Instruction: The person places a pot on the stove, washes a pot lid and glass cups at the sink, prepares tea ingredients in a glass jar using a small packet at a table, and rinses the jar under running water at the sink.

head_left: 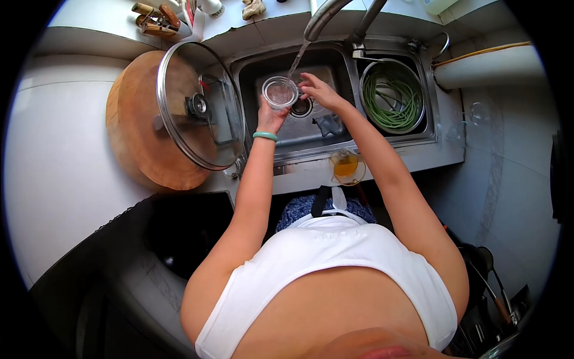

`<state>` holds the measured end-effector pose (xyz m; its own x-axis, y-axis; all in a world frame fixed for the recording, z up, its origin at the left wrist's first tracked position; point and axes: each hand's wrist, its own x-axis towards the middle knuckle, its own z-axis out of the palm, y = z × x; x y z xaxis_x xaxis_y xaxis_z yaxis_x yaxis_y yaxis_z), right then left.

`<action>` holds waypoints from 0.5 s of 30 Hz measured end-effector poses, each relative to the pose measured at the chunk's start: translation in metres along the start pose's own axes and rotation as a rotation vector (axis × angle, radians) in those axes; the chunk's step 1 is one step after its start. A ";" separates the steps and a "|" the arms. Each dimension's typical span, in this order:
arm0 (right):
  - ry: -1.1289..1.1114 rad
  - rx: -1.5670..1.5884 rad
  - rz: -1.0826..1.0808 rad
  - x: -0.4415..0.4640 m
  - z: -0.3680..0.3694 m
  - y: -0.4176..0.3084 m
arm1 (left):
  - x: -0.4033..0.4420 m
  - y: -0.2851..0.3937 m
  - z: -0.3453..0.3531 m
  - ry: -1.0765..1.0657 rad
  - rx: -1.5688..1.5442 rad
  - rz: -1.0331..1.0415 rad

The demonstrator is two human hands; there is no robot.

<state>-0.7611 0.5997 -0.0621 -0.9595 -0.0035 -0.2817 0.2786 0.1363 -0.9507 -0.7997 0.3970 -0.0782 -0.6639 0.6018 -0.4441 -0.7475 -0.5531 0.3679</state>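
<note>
My left hand (273,117) grips a small clear bowl (280,93) over the sink (248,78). Water (297,61) runs from the faucet (318,23) down at the bowl's right edge. Just right of the bowl is my right hand (321,93), its fingers apart and holding nothing; whether a fingertip touches the rim I cannot tell. Below the hands, a dark grey cloth-like item (329,125) lies on the sink floor beside the drain (302,107).
Long green beans (391,99) fill a metal pot in the right basin. A glass lid (224,107) leans by a round wooden board (134,119). A glass cup of yellow liquid (345,166) stands on the front edge. Knives (156,24) stand at the back left.
</note>
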 end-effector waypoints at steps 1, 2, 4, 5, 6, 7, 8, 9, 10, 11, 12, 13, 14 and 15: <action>0.055 -0.101 -0.019 -0.014 -0.006 -0.006 | 0.001 0.000 0.000 0.003 -0.007 -0.011; 0.082 -0.316 -0.073 -0.034 -0.020 -0.012 | 0.001 -0.003 0.000 0.063 -0.031 0.000; 0.163 -0.453 -0.063 -0.063 -0.033 -0.004 | 0.006 -0.005 -0.007 -0.005 -0.102 -0.004; 0.185 -0.469 -0.032 -0.075 -0.039 -0.002 | 0.010 -0.009 -0.010 0.000 -0.111 -0.012; 0.181 -0.472 -0.017 -0.084 -0.044 0.001 | 0.009 -0.010 -0.001 0.099 -0.193 -0.034; 0.181 -0.529 -0.040 -0.094 -0.048 0.004 | 0.009 -0.013 0.003 0.201 -0.272 -0.059; 0.181 -0.588 -0.063 -0.103 -0.051 0.007 | 0.014 -0.017 -0.005 0.154 -0.255 -0.049; 0.181 -0.590 -0.049 -0.112 -0.052 0.006 | 0.015 -0.019 -0.009 0.158 -0.261 -0.061; 0.233 -0.625 -0.077 -0.122 -0.052 0.005 | 0.015 -0.020 -0.013 0.175 -0.229 -0.062; 0.284 -0.660 -0.107 -0.131 -0.052 0.004 | 0.014 -0.021 -0.018 0.191 -0.194 -0.062; 0.312 -0.656 -0.071 -0.146 -0.049 -0.006 | 0.013 -0.022 -0.022 0.177 -0.197 -0.055; 0.312 -0.657 -0.064 -0.161 -0.047 -0.007 | 0.008 -0.023 -0.020 0.179 -0.199 -0.061; 0.307 -0.665 0.055 -0.175 -0.048 -0.008 | 0.004 -0.023 -0.017 0.255 -0.190 -0.033; 0.303 -0.672 0.172 -0.188 -0.048 -0.010 | 0.002 -0.021 -0.016 0.329 -0.178 -0.003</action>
<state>-0.5858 0.6468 0.0062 -0.9014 0.3313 -0.2789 0.4330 0.6855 -0.5854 -0.7850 0.4007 -0.0993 -0.5969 0.4025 -0.6941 -0.7141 -0.6608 0.2309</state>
